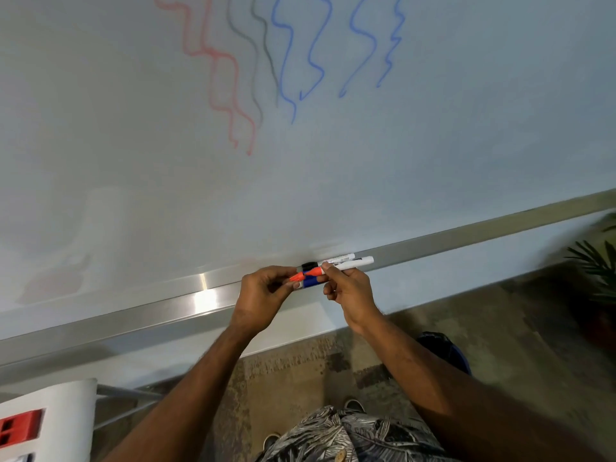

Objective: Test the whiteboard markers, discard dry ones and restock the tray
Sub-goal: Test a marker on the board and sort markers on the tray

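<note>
Both hands meet just above the metal marker tray [133, 315] under the whiteboard [133, 128]. My right hand [350, 291] grips a bundle of white-bodied markers [350, 261] whose far ends stick out to the right. At the bundle's left end I see a black cap [308, 265], a blue cap [311, 282] and an orange-red cap [305, 274]. My left hand [263, 295] pinches the orange-red cap between thumb and fingers. Whether that cap is on or off its marker is hard to tell. Faint red, grey and bold blue squiggles [286, 61] mark the board above.
A white bin or container [60, 415] with a red object [20, 428] on it stands at the lower left. A green plant [596, 261] is at the right edge. Patterned carpet [300, 368] lies below, with my shoes and a blue item [450, 351] on it.
</note>
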The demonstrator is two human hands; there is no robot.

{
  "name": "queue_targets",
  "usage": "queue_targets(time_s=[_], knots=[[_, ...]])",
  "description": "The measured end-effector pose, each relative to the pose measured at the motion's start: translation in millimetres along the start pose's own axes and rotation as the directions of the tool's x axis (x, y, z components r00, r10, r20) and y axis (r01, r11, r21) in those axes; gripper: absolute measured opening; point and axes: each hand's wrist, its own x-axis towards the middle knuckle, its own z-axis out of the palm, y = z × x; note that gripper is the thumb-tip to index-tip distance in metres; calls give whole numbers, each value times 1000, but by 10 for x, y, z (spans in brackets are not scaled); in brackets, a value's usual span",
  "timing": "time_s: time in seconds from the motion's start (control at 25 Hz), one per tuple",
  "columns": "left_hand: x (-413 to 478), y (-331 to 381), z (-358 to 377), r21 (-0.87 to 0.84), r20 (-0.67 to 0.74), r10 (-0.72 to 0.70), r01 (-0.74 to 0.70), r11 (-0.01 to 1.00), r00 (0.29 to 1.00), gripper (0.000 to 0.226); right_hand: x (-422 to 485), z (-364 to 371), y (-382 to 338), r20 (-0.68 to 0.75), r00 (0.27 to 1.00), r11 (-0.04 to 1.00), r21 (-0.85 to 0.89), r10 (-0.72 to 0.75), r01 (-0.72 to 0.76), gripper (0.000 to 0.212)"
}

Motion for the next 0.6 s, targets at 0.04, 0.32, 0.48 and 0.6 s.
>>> queue_targets(time_s=[0.04, 0.32, 0.48, 0.6], knots=[[9, 16, 25, 6, 3, 4, -4, 1000, 1000, 25, 12, -22, -3, -13, 1000, 1000, 20, 4, -3, 7], [70, 179, 194, -4, 29, 48, -48, 999, 998, 24, 2, -74, 3, 14, 1000, 1000, -13, -15, 15, 11], [63, 262, 353, -26, -34, 51, -52, 998, 998, 20, 12, -104, -1, 3, 1000, 998, 61, -2, 2, 14], [32, 305, 463, 1, -57, 64, -64, 998, 996, 18, 2, -139, 29, -14, 1000, 996, 86, 9, -8, 17]])
